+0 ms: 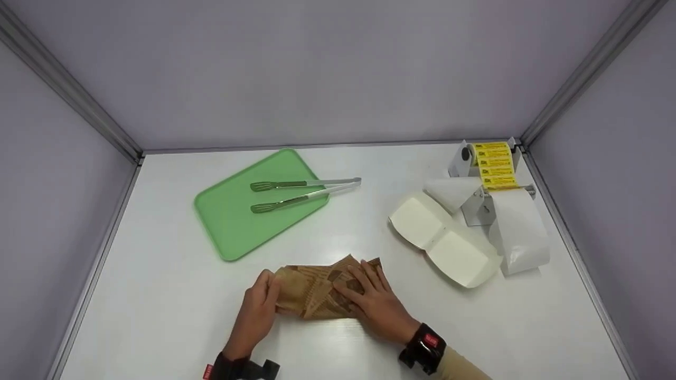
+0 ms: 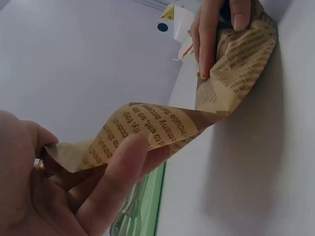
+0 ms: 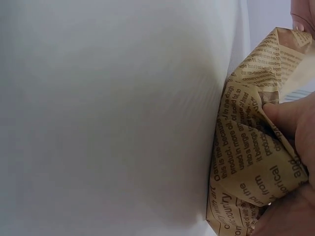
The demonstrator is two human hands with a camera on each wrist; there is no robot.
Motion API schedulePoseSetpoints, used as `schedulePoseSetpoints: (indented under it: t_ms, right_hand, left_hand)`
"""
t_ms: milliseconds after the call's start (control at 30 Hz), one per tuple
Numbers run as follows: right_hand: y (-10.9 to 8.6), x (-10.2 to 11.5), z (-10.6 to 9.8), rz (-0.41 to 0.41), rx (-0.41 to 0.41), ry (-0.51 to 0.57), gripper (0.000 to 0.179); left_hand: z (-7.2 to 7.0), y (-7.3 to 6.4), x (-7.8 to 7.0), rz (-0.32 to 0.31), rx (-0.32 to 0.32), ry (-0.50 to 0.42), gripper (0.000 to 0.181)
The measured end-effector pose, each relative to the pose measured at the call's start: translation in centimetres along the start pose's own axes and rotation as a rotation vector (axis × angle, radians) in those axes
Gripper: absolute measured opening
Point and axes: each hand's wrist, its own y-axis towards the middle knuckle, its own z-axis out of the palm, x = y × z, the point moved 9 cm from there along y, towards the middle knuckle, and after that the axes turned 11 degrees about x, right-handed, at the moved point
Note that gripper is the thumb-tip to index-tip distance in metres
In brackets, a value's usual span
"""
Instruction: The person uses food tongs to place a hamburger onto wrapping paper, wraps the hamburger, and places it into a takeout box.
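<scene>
A sheet of brown printed wrapping paper (image 1: 317, 295), folded and creased, is on the white table near its front. My left hand (image 1: 257, 306) pinches the paper's left end between thumb and fingers. In the left wrist view that loose end (image 2: 142, 125) is raised off the table and twisted toward the left hand. Across the bunched right part lies my right hand (image 1: 377, 303), its fingers stretched out and pressing on the paper. The right wrist view shows the right thumb (image 3: 283, 115) at a fold of the printed paper (image 3: 246, 152). Whatever is inside the folds is hidden.
Behind the paper, a green tray (image 1: 237, 227) carries metal tongs (image 1: 296, 203) whose joined end overhangs its right edge. To the right lies an opened white clamshell box (image 1: 459, 253), beside a label dispenser (image 1: 478, 208) with yellow stickers (image 1: 495, 164). Walls border the table.
</scene>
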Motion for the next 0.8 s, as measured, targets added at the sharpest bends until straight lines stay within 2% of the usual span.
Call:
schedulePoseSetpoints:
  t_ms: [167,333,567,800]
  right_hand:
    - [0.0,0.0,0.0,-0.006,-0.01,0.0,0.057]
    - [0.0,-0.1,0.0,0.005,-0.014,0.006,0.057]
    - [-0.1,-0.2,0.1,0.021,0.009,0.039,0.056]
    - [0.0,-0.3,0.3,0.045,0.017,0.029,0.056]
  left_hand:
    - [0.4,0.1,-1.2,0.037,-0.017,0.028,0.037]
    - [1.4,0.3,-2.2,0.068,0.003,0.022,0.036]
    - [2.8,0.4,-3.3,0.08,0.008,-0.015,0.034]
    - [4.6,0.7,-4.9,0.141,0.059,-0.068,0.035]
